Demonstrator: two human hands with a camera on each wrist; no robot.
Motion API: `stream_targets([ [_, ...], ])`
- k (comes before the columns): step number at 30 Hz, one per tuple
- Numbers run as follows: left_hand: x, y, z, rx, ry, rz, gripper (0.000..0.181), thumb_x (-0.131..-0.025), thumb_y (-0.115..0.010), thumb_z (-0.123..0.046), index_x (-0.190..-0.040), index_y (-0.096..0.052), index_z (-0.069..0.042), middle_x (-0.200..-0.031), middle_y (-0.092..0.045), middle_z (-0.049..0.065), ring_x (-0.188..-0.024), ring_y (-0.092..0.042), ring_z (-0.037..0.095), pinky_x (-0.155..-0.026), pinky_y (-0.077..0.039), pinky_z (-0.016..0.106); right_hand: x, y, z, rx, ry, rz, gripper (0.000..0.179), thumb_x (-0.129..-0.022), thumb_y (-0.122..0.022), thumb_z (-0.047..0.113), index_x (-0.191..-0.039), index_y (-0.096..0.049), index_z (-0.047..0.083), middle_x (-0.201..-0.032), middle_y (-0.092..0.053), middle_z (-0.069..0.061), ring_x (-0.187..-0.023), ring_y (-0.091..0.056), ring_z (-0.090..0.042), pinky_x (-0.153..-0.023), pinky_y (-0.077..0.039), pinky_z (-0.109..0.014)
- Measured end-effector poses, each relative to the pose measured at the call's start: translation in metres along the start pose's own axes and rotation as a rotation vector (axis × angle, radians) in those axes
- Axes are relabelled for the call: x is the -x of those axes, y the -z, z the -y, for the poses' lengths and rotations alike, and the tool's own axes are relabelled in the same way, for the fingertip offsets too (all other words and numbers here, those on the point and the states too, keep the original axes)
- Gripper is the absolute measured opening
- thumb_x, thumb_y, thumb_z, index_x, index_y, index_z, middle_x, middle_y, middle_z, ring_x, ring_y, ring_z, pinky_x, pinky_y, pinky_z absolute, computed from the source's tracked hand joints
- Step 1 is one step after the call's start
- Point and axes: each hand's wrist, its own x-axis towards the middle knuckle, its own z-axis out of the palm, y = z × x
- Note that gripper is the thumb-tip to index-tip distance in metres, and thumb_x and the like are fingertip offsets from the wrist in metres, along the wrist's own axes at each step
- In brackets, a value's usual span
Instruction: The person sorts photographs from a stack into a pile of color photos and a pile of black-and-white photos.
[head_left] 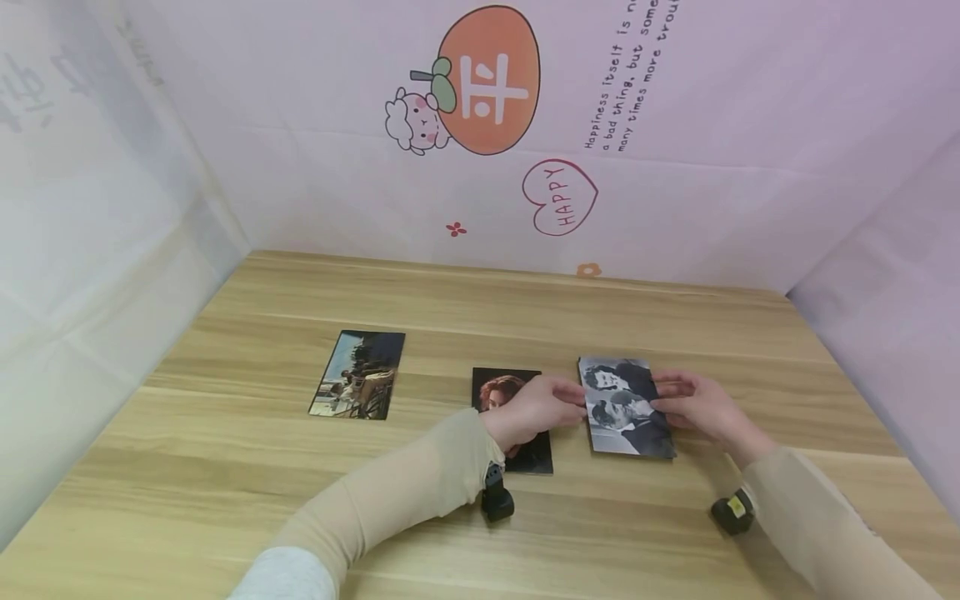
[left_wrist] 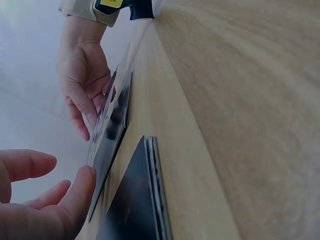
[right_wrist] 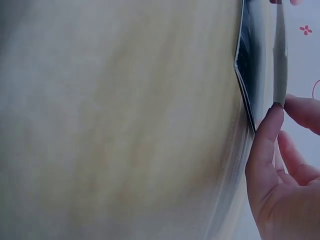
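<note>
Black-and-white photo, right of the portrait, is held above a dark card; the right hand pinches its right edge, while the left hand, fingers parted, meets its left edge. Light, even fingertip pressure should avoid bending.

Smooth wood-grained table with a faint sheen, black-and-white photo of stiff smooth paper, portrait photo with a glossy black surface, colour photo on smooth paper, matt creased cloth backdrop, soft matt cloth sleeve, black plastic wrist camera
</note>
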Motion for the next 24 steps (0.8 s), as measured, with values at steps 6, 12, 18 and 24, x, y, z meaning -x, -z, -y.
stream_targets([
  [6, -0.0029, -0.0011, 0.0026, -0.074, -0.022, -0.017, 0.035, -0.083, -0.064, 0.0, -0.118, -0.061, 0.007, -0.116, -0.065, 0.019, -0.104, -0.061, 0.022, -0.08, -0.05, 0.02, -0.0033, 0.0, -0.0021, 0.048, -0.009, -0.027, 0.059, -0.087, -0.063, 0.004, -0.135, -0.034, -0.016, -0.123, -0.052, -0.033, -0.084, -0.057, 0.001, -0.074, -0.056, -0.021],
  [12, -0.0039, -0.0028, 0.0018, -0.096, -0.025, -0.022, 0.034, -0.084, -0.064, 0.001, -0.117, -0.061, 0.007, -0.117, -0.064, 0.019, -0.107, -0.06, 0.025, -0.082, -0.05, 0.021, -0.0053, 0.0001, -0.0015, 0.08, -0.018, -0.05, 0.058, -0.087, -0.063, 0.003, -0.134, -0.035, -0.016, -0.122, -0.051, -0.036, -0.084, -0.057, -0.002, -0.074, -0.057, -0.021],
  [18, -0.0045, -0.0039, 0.0006, -0.099, -0.006, -0.024, 0.034, -0.085, -0.064, -0.001, -0.119, -0.061, 0.005, -0.118, -0.064, 0.017, -0.106, -0.061, 0.022, -0.082, -0.051, 0.021, -0.0062, 0.0006, -0.0017, 0.099, -0.027, -0.056, 0.056, -0.086, -0.064, 0.003, -0.131, -0.036, -0.017, -0.121, -0.052, -0.036, -0.086, -0.059, -0.005, -0.074, -0.057, -0.022],
  [24, -0.0037, -0.0036, 0.0003, -0.126, 0.004, -0.009, 0.036, -0.086, -0.063, -0.003, -0.122, -0.06, 0.003, -0.119, -0.064, 0.015, -0.103, -0.061, 0.015, -0.08, -0.05, 0.018, -0.0074, -0.0001, -0.0048, 0.092, -0.033, -0.064, 0.055, -0.085, -0.065, 0.001, -0.129, -0.037, -0.018, -0.116, -0.055, -0.035, -0.082, -0.059, -0.004, -0.072, -0.057, -0.022],
])
